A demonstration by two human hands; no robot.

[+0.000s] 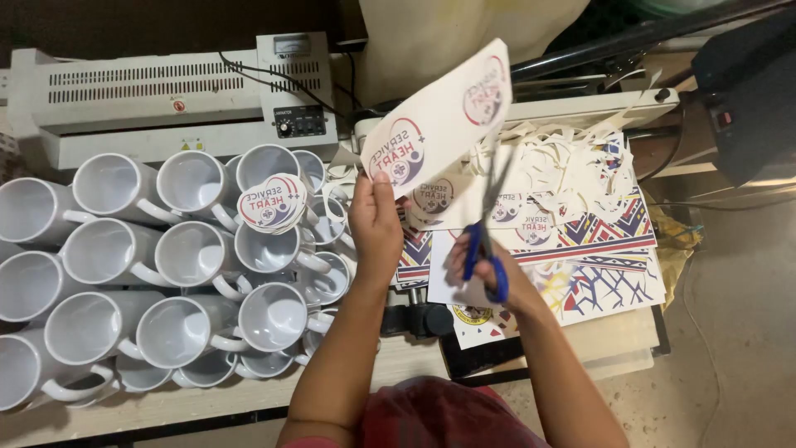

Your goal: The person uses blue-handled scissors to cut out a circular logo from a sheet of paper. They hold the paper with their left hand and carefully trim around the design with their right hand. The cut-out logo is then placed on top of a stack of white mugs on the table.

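My left hand (376, 222) pinches the lower corner of a white printed sheet (439, 116) with round red-and-blue logos, holding it up and tilted. My right hand (489, 270) grips blue-handled scissors (485, 249), whose blades point upward into the sheet's lower edge. A stack of cut round logo stickers (272, 203) rests on top of the mugs just left of my left hand.
Several white mugs (178, 274) lie stacked on their sides at the left. A grey laminator (166, 99) stands behind them. Printed sheets and curled paper offcuts (572, 182) cover the surface at the right. A dark machine (746, 91) sits at the far right.
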